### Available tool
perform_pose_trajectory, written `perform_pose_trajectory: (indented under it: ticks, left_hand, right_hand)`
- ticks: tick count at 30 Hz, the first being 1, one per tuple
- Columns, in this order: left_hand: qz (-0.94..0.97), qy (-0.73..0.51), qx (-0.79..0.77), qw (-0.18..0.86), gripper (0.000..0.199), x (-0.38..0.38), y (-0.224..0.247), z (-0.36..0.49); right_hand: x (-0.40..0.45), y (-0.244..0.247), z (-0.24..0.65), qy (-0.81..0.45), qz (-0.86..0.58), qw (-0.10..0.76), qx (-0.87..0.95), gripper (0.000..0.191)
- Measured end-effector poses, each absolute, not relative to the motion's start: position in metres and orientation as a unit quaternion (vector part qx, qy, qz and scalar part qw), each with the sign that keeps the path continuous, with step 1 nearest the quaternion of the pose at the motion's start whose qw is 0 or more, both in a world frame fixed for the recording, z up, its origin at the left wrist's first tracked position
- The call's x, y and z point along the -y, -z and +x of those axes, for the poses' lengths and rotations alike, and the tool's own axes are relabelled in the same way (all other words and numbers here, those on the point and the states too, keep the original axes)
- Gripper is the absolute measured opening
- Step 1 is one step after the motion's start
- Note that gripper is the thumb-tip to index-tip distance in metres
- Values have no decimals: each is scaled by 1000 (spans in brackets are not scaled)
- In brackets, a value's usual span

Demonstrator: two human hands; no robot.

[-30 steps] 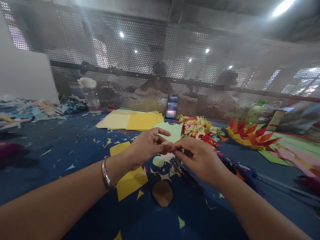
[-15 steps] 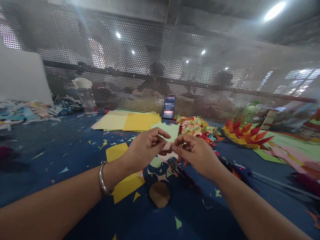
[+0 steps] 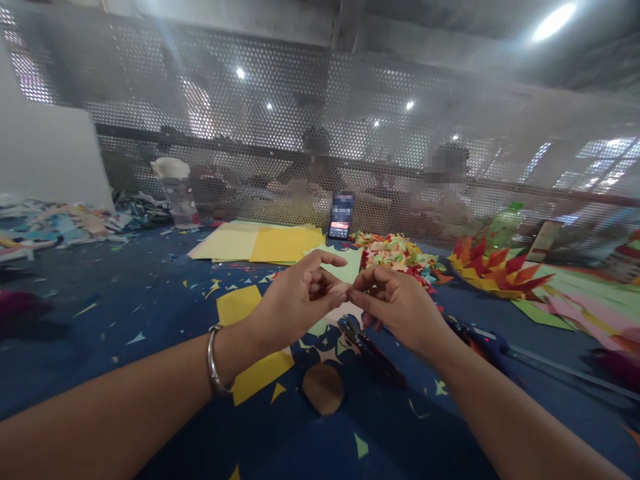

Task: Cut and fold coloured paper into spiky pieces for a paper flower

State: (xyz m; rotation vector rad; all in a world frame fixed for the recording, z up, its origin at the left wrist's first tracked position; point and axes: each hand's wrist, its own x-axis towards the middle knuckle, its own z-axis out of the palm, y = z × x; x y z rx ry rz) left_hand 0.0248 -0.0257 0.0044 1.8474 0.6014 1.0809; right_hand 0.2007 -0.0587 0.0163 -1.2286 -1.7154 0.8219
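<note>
My left hand [image 3: 300, 300] and my right hand [image 3: 400, 310] meet fingertip to fingertip above the dark blue table. Between them a small pale pink paper piece [image 3: 340, 289] is pinched, mostly hidden by the fingers. Below the hands lie dark-handled scissors [image 3: 373, 350] and pale cut paper scraps. A round brown piece [image 3: 323, 389] rests nearer to me. Under my left wrist is a yellow sheet [image 3: 263, 377], and a light green sheet [image 3: 350, 261] lies behind the hands.
Yellow and cream sheets [image 3: 287, 245], a propped phone [image 3: 341, 217] and a pile of coloured scraps [image 3: 400, 253] stand behind. At right are an orange-red paper flower [image 3: 500, 273], a glue gun [image 3: 483, 339] with its cord, and a green bottle [image 3: 505, 227]. A cup [image 3: 177, 193] stands back left.
The fingers have closed further over the pink paper piece, which shows less than before. The whole view has shifted slightly, with things appearing a little further right.
</note>
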Motion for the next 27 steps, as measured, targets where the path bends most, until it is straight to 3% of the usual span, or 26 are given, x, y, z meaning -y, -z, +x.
perform_pose_trajectory:
  ticks: [7, 27]
  left_hand:
    - [758, -440, -239, 418, 32, 28, -6, 23]
    - [799, -399, -273, 358, 29, 26, -2, 24]
  right_hand:
    - [60, -17, 199, -354, -487, 438, 668, 21]
    - [60, -15, 201, -316, -476, 369, 733, 10]
